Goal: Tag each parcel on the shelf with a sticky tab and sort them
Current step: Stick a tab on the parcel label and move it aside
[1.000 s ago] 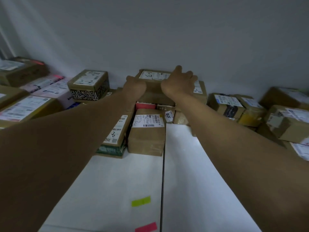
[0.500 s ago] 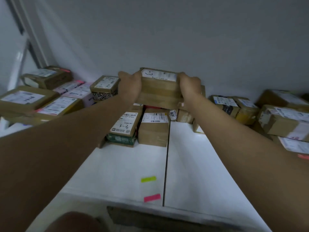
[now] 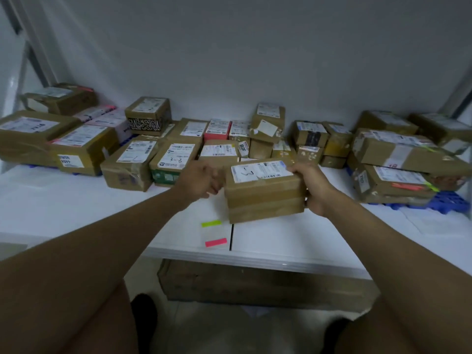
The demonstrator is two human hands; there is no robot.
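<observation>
A brown taped parcel (image 3: 264,194) with a white label on top is held low over the front of the white shelf (image 3: 76,208). My right hand (image 3: 315,187) grips its right end. At its left end my left hand (image 3: 200,178) presses with curled fingers, slightly blurred. Just below the parcel's left corner, near the shelf's front edge, lie a yellow-green sticky tab (image 3: 210,223) and a pink sticky tab (image 3: 215,242) on a clear strip. Several labelled parcels (image 3: 176,155) line the back of the shelf.
Stacked boxes fill the left (image 3: 30,134) and right (image 3: 398,154) ends of the shelf. A blue plastic pallet (image 3: 449,203) sits under the right stack. A large carton (image 3: 255,282) stands under the shelf. A grey wall closes the back.
The parcel has come off the back stack, down and toward me to the shelf's front. My view has pulled back, so the shelf edge and floor now show.
</observation>
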